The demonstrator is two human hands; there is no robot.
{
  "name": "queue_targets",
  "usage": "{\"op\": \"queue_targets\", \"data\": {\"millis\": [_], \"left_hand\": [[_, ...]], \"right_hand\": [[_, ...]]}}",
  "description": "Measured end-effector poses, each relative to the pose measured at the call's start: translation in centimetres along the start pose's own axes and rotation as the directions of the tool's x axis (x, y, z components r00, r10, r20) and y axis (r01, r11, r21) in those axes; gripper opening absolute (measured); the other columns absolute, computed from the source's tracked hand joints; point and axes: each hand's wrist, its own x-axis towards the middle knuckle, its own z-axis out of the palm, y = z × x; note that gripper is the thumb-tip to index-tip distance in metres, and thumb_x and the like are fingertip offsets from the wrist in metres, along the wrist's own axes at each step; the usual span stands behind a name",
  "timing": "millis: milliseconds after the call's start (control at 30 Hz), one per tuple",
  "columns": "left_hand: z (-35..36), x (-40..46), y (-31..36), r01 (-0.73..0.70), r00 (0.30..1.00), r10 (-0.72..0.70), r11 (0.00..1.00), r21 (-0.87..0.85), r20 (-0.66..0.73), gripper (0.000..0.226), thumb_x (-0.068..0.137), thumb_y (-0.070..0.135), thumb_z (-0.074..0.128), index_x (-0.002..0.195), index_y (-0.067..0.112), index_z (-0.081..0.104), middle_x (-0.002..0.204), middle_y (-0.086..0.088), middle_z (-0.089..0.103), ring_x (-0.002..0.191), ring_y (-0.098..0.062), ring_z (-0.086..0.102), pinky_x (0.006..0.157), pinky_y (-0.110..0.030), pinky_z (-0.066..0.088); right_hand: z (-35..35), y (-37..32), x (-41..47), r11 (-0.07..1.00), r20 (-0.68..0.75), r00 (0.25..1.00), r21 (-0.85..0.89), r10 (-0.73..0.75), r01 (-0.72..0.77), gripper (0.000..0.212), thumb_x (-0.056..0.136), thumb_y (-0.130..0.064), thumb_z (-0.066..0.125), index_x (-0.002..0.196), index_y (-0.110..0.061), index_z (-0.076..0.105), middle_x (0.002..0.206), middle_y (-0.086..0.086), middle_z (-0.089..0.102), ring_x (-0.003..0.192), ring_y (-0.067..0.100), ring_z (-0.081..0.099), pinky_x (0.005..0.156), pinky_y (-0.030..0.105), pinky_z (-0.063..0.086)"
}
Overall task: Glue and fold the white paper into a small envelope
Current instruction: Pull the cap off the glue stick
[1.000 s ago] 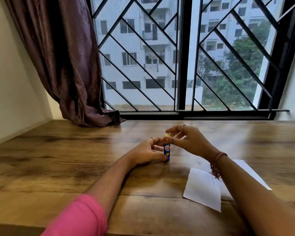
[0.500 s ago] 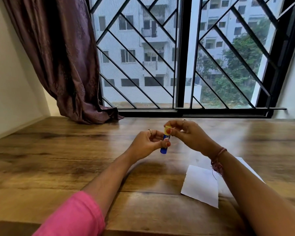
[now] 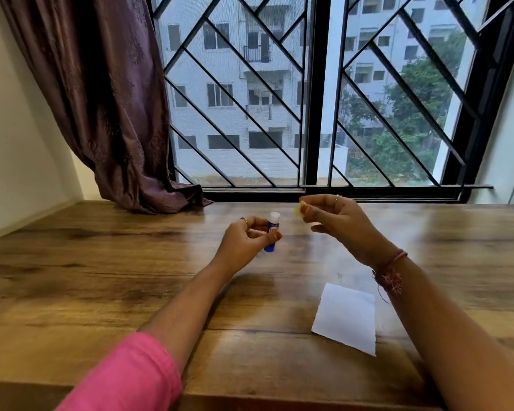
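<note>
Paper [image 3: 346, 317] flat on table [image 3: 101, 277], near edge, beside right forearm. Left hand [image 3: 245, 243] above table, fingers pinching glue stick [image 3: 272, 231] upright, white tip exposed. Right hand [image 3: 339, 222] raised, apart from stick, fingertips gripping yellow cap [image 3: 298, 209].

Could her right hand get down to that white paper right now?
Probably yes, though not freely: the white paper lies uncovered on the table beside her forearm, but her right hand is pinching the yellow cap.

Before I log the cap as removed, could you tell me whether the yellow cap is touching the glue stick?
Apart. The head view shows bare table between the yellow cap in the right hand and the glue stick.
</note>
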Motion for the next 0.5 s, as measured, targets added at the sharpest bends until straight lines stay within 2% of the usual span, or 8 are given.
{"op": "queue_targets", "data": {"millis": [133, 267, 333, 433, 500], "left_hand": [[-0.8, 0.5, -0.2, 0.01, 0.992, -0.02, 0.997, -0.076, -0.121, 0.023, 0.077, 0.017, 0.078, 0.095, 0.017, 0.063, 0.089, -0.005, 0.072, 0.076, -0.003, 0.069, 0.072, -0.015, 0.052], [-0.9, 0.5, -0.1, 0.006, 0.992, -0.017, 0.996, -0.093, -0.123, 0.025, 0.077, 0.019, 0.077, 0.097, 0.017, 0.063, 0.092, -0.006, 0.072, 0.08, -0.007, 0.07, 0.077, -0.021, 0.055], [-0.8, 0.4, 0.0, 0.005, 0.993, -0.016, 0.996, -0.095, -0.118, 0.026, 0.077, 0.019, 0.077, 0.098, 0.015, 0.063, 0.094, -0.007, 0.072, 0.082, -0.008, 0.07, 0.078, -0.022, 0.055], [-0.8, 0.3, 0.2, 0.008, 0.992, -0.02, 0.995, -0.098, -0.126, 0.027, 0.078, 0.019, 0.077, 0.1, 0.014, 0.062, 0.093, -0.005, 0.072, 0.08, -0.005, 0.07, 0.077, -0.019, 0.054], [-0.8, 0.3, 0.5, 0.009, 0.991, -0.024, 0.994, -0.11, -0.13, 0.026, 0.078, 0.019, 0.076, 0.099, 0.014, 0.062, 0.09, -0.003, 0.072, 0.078, -0.002, 0.069, 0.073, -0.015, 0.053]], "right_hand": [[0.8, 0.8, 0.0, 0.988, 0.119, 0.991, -0.148, 0.054, -0.036, 0.024, 0.084, -0.017, 0.069, 0.106, -0.012, 0.066, 0.094, 0.006, 0.071, 0.083, 0.011, 0.066, 0.071, 0.02, 0.055], [2.3, 1.8, -0.3, 0.961, 0.223, 0.97, -0.276, 0.099, -0.034, 0.028, 0.08, -0.018, 0.073, 0.106, -0.01, 0.066, 0.096, 0.012, 0.073, 0.087, 0.02, 0.069, 0.078, 0.023, 0.056], [2.9, 2.3, -0.4, 0.937, 0.269, 0.955, -0.349, 0.126, -0.025, 0.029, 0.08, -0.018, 0.074, 0.107, -0.01, 0.067, 0.095, 0.008, 0.074, 0.086, 0.014, 0.07, 0.079, 0.019, 0.055], [3.6, 2.6, -0.8, 0.898, 0.332, 0.924, -0.439, 0.189, -0.026, 0.025, 0.08, -0.019, 0.075, 0.103, -0.015, 0.068, 0.087, -0.004, 0.072, 0.073, -0.002, 0.065, 0.07, 0.009, 0.049], [3.8, 2.8, -0.9, 0.884, 0.367, 0.902, -0.466, 0.228, -0.033, 0.024, 0.08, -0.017, 0.074, 0.103, -0.015, 0.067, 0.082, -0.011, 0.069, 0.068, -0.008, 0.063, 0.067, 0.007, 0.046]]}}
